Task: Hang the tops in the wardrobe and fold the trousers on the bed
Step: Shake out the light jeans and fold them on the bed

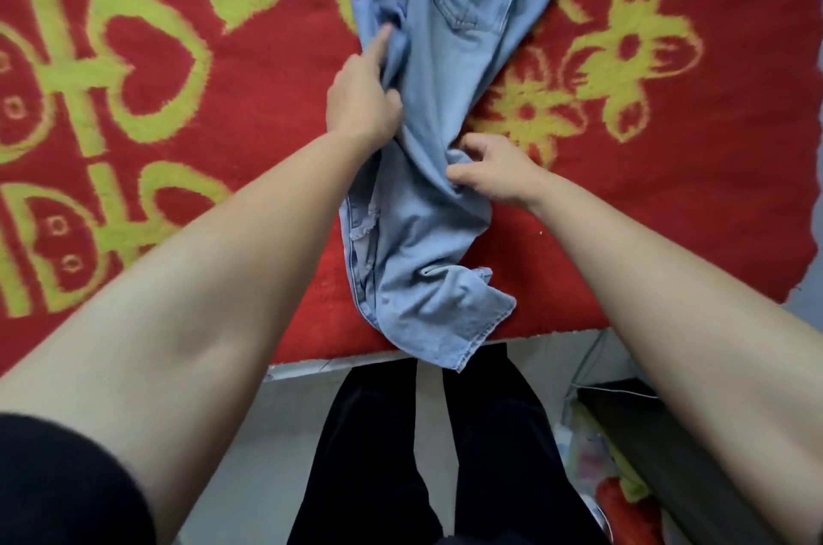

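Light blue jeans (438, 68) lie lengthwise on the bed, waist at the far end, leg hems rumpled over the near edge. My left hand (363, 92) pinches the left edge of the denim near the thigh, forefinger stretched along the fabric. My right hand (490, 170) grips a bunched fold on the right side, a little nearer to me. Both legs of the jeans lie roughly one on the other, creased between my hands.
A red blanket (178, 99) with yellow-green patterns covers the bed. Its near edge (556, 333) runs below the jeans' hems. My legs in dark trousers (445, 455) stand on the pale floor. Coloured clutter and a dark box (623, 433) sit at lower right.
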Motion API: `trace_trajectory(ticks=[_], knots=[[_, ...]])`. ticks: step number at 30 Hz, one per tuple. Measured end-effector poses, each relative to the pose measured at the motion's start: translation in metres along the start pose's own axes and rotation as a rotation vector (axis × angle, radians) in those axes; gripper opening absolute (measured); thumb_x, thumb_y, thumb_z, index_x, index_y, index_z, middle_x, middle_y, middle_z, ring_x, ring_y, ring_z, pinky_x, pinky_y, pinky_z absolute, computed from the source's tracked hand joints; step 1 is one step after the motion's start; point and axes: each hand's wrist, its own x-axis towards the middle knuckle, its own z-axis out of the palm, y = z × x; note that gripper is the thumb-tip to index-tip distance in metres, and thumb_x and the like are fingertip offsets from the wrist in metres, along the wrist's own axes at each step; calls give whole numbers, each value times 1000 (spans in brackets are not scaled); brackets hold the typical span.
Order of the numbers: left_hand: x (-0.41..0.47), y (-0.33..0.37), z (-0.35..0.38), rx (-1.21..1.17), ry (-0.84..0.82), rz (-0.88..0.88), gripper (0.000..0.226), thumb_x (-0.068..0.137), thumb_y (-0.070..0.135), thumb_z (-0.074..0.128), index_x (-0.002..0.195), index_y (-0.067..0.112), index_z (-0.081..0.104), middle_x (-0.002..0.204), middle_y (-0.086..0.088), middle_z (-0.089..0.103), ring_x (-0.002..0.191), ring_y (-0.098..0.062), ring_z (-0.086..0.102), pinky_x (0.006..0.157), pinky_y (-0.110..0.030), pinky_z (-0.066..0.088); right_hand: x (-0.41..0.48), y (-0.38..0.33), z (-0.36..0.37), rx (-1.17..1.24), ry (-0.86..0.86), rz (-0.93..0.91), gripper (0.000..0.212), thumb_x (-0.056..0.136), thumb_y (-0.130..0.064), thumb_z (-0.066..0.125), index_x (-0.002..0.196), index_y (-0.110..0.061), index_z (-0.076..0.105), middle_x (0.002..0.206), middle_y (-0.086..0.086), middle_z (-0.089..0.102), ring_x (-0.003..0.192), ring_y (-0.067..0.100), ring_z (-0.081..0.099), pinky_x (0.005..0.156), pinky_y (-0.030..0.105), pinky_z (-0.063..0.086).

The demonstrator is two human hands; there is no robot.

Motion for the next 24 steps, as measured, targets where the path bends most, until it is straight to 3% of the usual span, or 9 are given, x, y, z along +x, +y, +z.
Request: trace_trajectory(ticks=[3,7,9,11,13,15,17,21,24], knots=[[-40,-17,5,41,-64,-104,43,80,30,55,123,31,60,122,-8,66,114,-35,58,92,-38,47,-19,0,4,-197,-303,257,9,83,-14,67,79,-14,60,76,3,55,66,16,53,56,24,50],[-82,-45,6,247,-187,-189,26,84,40,48,82,20,63,98,-13,69,98,-38,62,74,-37,42,-31,2,-8,-217,-608,514,20,93,-32,53,91,-13,61,80,9,62,65,23,62,67,31,53],[-83,-51,5,341,-107,-135,46,89,50,38,72,17,65,95,-16,66,97,-39,58,75,-39,40,-17,2,-23,-213,-425,475,40,94,-45,46,96,-11,67,78,9,67,65,25,63,66,32,50],[-72,-49,5,358,22,-70,62,94,58,32,79,16,75,105,-13,62,103,-36,52,85,-42,40,4,2,-44,-326,-73,331,55,96,-50,40,88,-2,66,86,18,70,81,36,68,70,38,52],[-50,-41,5,292,133,-54,60,97,56,33,89,13,74,115,-11,58,109,-34,49,91,-43,40,23,-5,-66,-410,272,189,43,96,-47,42,84,-10,61,102,22,67,102,39,64,81,40,48],[-22,-27,1,196,260,-44,42,97,43,41,106,9,64,125,-14,53,116,-35,47,95,-44,40,41,-16,-85,-321,505,118,33,95,-42,48,110,-16,59,125,15,57,118,34,55,93,38,42],[11,-12,-7,192,366,3,38,90,24,46,125,8,53,143,-13,43,129,-34,41,102,-43,37,59,-28,-102,-361,583,33,46,96,-39,51,135,-15,47,142,12,42,131,30,44,103,37,37],[69,26,-29,315,444,184,75,77,1,38,151,11,29,160,-11,24,146,-30,25,114,-39,26,89,-48,-120,-561,532,-176,76,99,-40,50,159,-15,11,166,10,8,153,29,6,123,44,11],[104,49,-43,591,279,348,77,74,3,47,148,2,28,152,-22,33,139,-39,31,110,-45,26,107,-50,-123,-701,412,-177,84,98,-49,46,159,-14,0,165,14,17,153,32,9,122,49,2]])
